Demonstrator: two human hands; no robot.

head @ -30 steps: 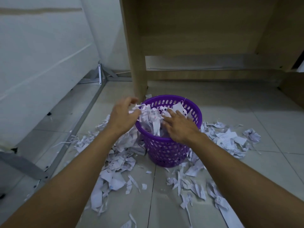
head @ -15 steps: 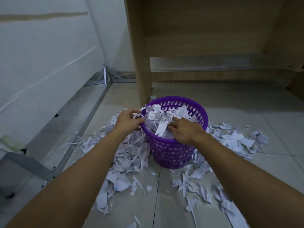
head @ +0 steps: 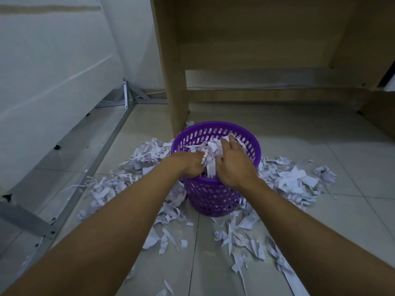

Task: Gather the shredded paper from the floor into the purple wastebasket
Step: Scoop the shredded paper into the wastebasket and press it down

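The purple perforated plastic wastebasket [head: 215, 189] stands on the tiled floor [head: 320, 129], before the wooden table leg [head: 171, 82]; white shredded paper [head: 292, 180] lies around it.

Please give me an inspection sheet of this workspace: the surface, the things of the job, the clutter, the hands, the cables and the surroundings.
Surface: tiled floor, grey, with shreds around the basket.
Job's things: purple wastebasket upright, holding paper; shredded paper lies on its left, right and near sides.
Clutter: nothing seen besides the shreds.
Hands: left hand and right hand both inside the basket rim, on the paper there.
Cables: nothing seen.
Surroundings: wooden desk behind the basket; white panel with a metal frame on the left.
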